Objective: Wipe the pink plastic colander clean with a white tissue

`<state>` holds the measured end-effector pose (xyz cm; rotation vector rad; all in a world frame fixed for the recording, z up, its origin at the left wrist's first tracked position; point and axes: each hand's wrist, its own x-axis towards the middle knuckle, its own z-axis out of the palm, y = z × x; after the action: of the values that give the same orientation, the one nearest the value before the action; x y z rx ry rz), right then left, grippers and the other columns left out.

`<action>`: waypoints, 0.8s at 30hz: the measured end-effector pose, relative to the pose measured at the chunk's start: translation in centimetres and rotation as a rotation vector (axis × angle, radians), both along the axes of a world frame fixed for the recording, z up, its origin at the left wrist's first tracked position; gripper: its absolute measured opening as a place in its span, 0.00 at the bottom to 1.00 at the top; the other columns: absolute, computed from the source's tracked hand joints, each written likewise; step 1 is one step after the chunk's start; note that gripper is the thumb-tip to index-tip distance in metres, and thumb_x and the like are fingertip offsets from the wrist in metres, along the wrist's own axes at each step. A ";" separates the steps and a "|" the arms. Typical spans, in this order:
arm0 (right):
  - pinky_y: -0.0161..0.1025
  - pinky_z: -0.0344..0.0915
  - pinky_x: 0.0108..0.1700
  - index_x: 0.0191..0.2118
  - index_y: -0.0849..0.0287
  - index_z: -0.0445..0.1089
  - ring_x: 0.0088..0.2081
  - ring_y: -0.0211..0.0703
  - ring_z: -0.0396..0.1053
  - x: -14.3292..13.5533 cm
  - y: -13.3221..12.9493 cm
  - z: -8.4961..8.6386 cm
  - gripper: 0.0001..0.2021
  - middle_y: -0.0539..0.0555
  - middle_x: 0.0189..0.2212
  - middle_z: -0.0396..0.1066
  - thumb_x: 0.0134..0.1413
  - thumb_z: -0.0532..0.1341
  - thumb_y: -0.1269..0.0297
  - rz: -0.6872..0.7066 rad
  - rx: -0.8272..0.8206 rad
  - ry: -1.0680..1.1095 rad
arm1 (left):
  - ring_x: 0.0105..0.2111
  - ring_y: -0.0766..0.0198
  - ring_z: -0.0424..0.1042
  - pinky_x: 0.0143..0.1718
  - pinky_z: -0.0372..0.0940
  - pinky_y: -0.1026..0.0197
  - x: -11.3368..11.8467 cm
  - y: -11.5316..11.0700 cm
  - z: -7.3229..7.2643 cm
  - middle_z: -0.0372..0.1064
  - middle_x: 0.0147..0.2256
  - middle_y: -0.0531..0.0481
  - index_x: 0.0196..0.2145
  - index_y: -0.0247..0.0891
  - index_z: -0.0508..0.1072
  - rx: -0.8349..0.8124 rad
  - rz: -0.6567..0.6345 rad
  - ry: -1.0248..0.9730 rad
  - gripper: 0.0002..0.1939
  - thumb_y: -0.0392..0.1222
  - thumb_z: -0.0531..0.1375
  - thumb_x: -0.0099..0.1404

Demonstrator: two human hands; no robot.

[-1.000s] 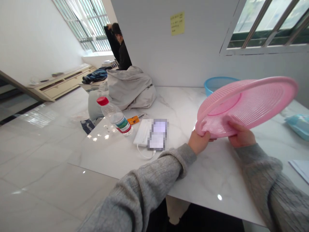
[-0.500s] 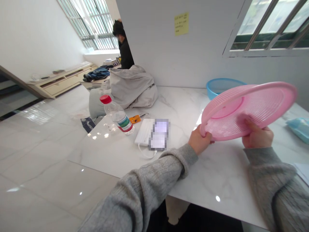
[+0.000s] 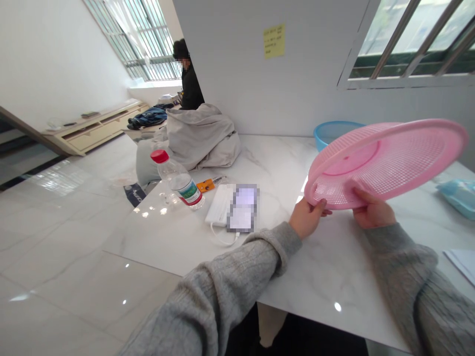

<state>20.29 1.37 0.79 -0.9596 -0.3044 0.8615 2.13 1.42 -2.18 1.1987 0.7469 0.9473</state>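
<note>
A pink mesh basket [image 3: 401,158] is held tilted above the right part of the white marbled table [image 3: 334,267], its opening facing me. My left hand [image 3: 307,217] grips its lower left rim, thumb on the near side. Along the bottom edge, my right hand [image 3: 374,210] holds the rim with the thumb inside the basket. Behind it stands a blue basin [image 3: 334,132], partly covered by the pink basket.
Left on the table are a red-capped bottle [image 3: 181,183], an orange packet [image 3: 206,185], a white box [image 3: 218,205], a phone [image 3: 243,207] with a cable, and grey cloth [image 3: 202,136]. A blue package [image 3: 458,195] lies right. A person [image 3: 191,86] is behind.
My right hand has slid left along the rim, closer to my left hand. The pink basket has tipped a little, its right end slightly higher and farther right.
</note>
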 end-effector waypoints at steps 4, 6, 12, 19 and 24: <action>0.38 0.84 0.49 0.36 0.65 0.82 0.46 0.45 0.80 0.4 -0.2 0.2 0.21 0.58 0.46 0.82 0.29 0.78 0.82 -0.160 0.040 -0.070 | 0.37 0.56 0.85 0.44 0.79 0.53 -0.1 0.1 0.1 0.82 0.39 0.41 0.53 0.33 0.74 0.019 0.037 -0.004 0.28 0.62 0.66 0.73; 0.41 0.84 0.48 0.37 0.66 0.82 0.45 0.47 0.81 0.8 -0.2 -0.2 0.22 0.59 0.45 0.82 0.28 0.81 0.79 -0.256 0.037 -0.093 | 0.37 0.57 0.84 0.44 0.78 0.53 -0.1 -0.1 0.1 0.82 0.40 0.41 0.53 0.33 0.74 0.024 0.018 -0.021 0.28 0.61 0.69 0.71; 0.44 0.84 0.51 0.40 0.67 0.83 0.44 0.46 0.81 2.1 0.2 -1.6 0.21 0.59 0.45 0.83 0.36 0.84 0.70 -0.417 0.157 -0.182 | 0.39 0.57 0.84 0.50 0.77 0.49 -0.5 -0.6 0.8 0.82 0.44 0.42 0.73 0.41 0.63 0.007 -0.232 -0.187 0.48 0.55 0.77 0.63; 0.42 0.83 0.51 0.41 0.65 0.82 0.47 0.47 0.81 0.7 -0.1 -1.8 0.23 0.58 0.46 0.82 0.36 0.85 0.66 -0.285 0.070 -0.103 | 0.51 0.47 0.84 0.58 0.75 0.40 -0.4 -1.2 1.0 0.79 0.56 0.34 0.78 0.47 0.53 0.038 -0.424 -0.169 0.58 0.45 0.80 0.60; 0.37 0.84 0.46 0.39 0.65 0.81 0.44 0.44 0.80 -0.6 -0.5 -0.4 0.21 0.58 0.46 0.82 0.35 0.83 0.70 -0.139 -0.045 -0.079 | 0.54 0.43 0.83 0.59 0.76 0.38 -0.2 -1.8 1.0 0.81 0.54 0.32 0.66 0.36 0.69 0.112 -0.212 -0.127 0.37 0.45 0.76 0.64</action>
<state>19.67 0.84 0.38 -1.0455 -0.2831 0.7071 1.94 -0.38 -1.15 1.2752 0.4605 0.8874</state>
